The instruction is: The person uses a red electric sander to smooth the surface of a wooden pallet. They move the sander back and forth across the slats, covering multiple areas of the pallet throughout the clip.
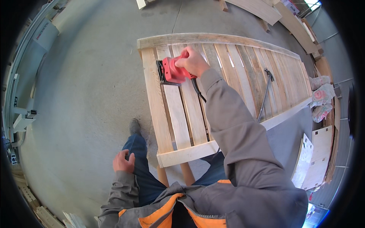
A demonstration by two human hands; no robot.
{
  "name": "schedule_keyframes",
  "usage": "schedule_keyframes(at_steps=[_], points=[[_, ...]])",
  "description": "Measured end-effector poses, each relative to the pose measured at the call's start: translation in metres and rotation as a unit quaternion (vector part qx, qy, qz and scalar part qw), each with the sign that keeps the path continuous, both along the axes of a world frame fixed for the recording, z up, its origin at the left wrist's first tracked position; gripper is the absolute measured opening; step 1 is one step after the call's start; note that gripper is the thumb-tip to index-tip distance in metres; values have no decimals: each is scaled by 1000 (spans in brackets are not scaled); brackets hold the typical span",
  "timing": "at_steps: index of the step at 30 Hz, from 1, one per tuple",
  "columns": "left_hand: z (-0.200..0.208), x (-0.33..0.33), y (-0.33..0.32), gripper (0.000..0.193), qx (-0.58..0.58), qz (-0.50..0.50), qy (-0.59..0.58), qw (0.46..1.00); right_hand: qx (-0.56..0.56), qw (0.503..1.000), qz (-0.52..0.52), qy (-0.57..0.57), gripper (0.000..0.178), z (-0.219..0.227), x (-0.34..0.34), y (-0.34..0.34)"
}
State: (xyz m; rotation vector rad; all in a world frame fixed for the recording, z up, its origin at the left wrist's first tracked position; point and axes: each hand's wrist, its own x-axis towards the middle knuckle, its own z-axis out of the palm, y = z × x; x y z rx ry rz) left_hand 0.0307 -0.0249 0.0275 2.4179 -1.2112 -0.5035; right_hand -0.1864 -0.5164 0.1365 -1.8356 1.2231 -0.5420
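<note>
My right hand (193, 64) is wrapped round the grip of a red electric sander (173, 71). The sander's dark base rests on the pale slats at the left end of a slatted wooden panel (194, 110), close to its far rail. A black power cord (197, 88) trails from the sander and passes under my right forearm. My left hand (123, 162) hangs beside my left thigh, holding nothing, its fingers loosely bent and the thumb apart. Further right on the slats lies a claw hammer (265, 89) with a long thin dark handle.
Wooden legs (162, 175) hold the panel's near end above the grey concrete floor (87, 87). Stuffed plastic bags (322, 95) and leaning boards (316, 152) stand on the right. Long curved-looking planks (258, 11) lie at the far right. A large machine (42, 36) lines the left side.
</note>
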Motion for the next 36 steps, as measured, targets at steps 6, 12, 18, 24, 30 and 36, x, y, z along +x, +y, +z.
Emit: schedule_keyframes(at_steps=[6, 12, 18, 24, 30, 36], points=[[-4, 0, 8, 36, -25, 8, -1, 1000, -23, 998, -11, 50, 44, 20, -24, 78], [-2, 0, 15, 37, -15, 32, 26, 999, -39, 992, 0, 119, 53, 29, -45, 158], [-14, 1, 24, 36, -76, 36, 30, 996, -74, 973, -8, 220, 60, 38, -62, 250], [-21, 7, 36, 31, -99, 40, 35, 994, -82, 962, -17, 261, 57, 46, -52, 288], [-22, 10, 37, 31, -100, 52, 41, 993, -111, 942, -22, 316, 49, 43, -15, 246], [-14, 10, 21, 31, -104, 29, 65, 992, -108, 923, -19, 368, 50, 47, 9, 162]])
